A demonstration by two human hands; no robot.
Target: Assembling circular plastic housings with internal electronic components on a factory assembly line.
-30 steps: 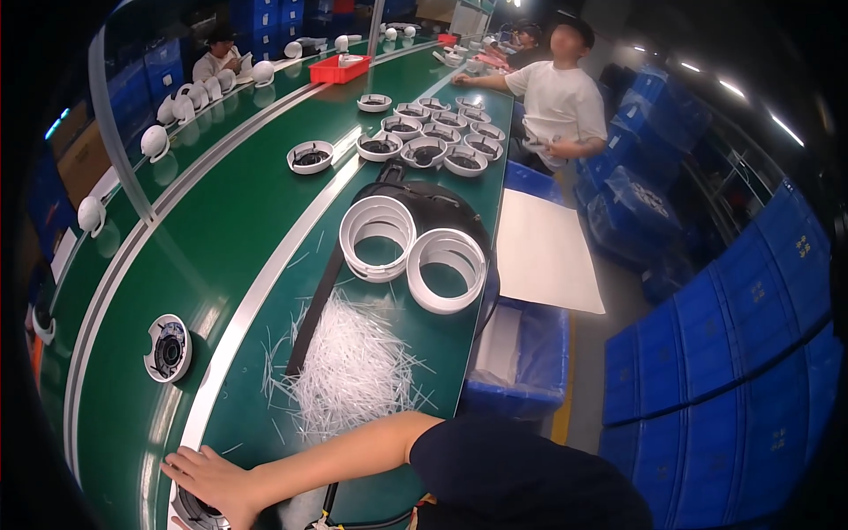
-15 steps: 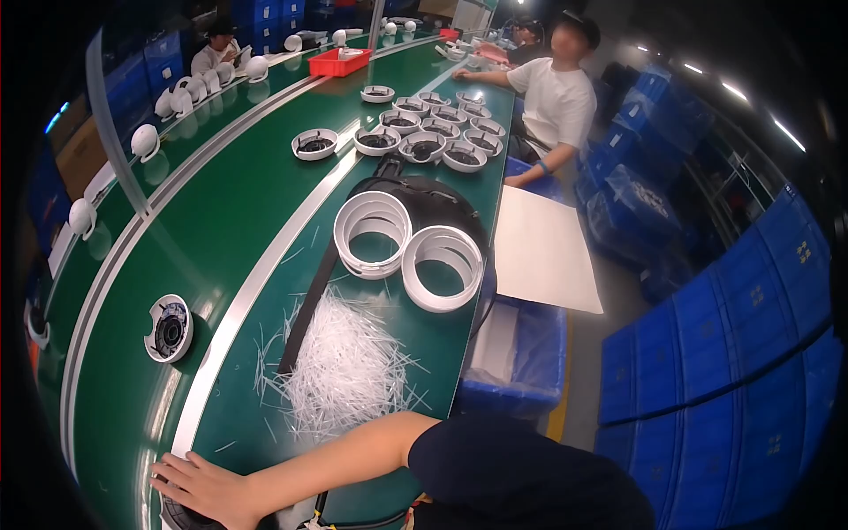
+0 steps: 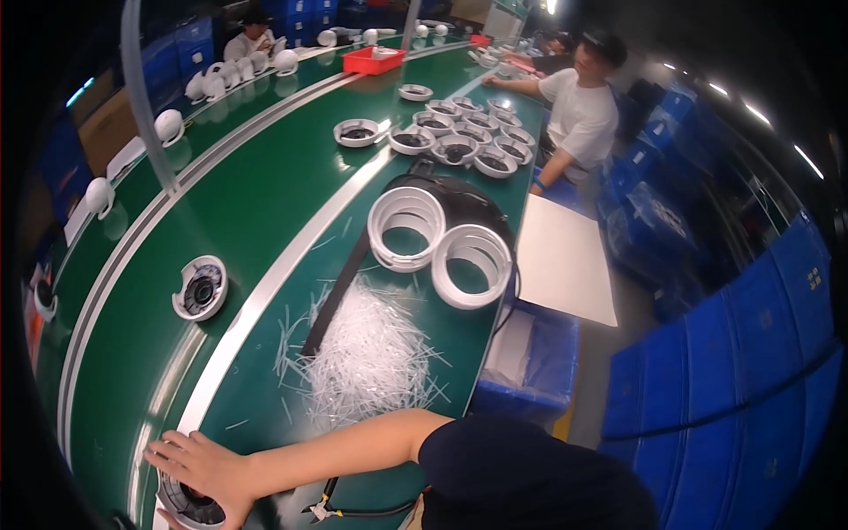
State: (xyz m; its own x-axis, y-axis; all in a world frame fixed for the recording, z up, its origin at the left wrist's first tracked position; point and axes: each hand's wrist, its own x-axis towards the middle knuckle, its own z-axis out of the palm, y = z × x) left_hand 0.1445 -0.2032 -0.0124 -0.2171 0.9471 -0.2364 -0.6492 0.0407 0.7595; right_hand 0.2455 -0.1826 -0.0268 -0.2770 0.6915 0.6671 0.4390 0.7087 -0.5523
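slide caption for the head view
Left hand on a round housing at the green conveyor, beside a pile of white ties.

green conveyor belt (image 3: 265,185) curving away | blue crates (image 3: 742,353) stacked right | ceiling strip lights (image 3: 808,161) | dim hall

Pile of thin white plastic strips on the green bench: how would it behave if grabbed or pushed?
The pile of white strips probably scatters: strays already lie loose around it. Strips look thin, so likely light and bendy. A grab would likely shed some onto the green bench.
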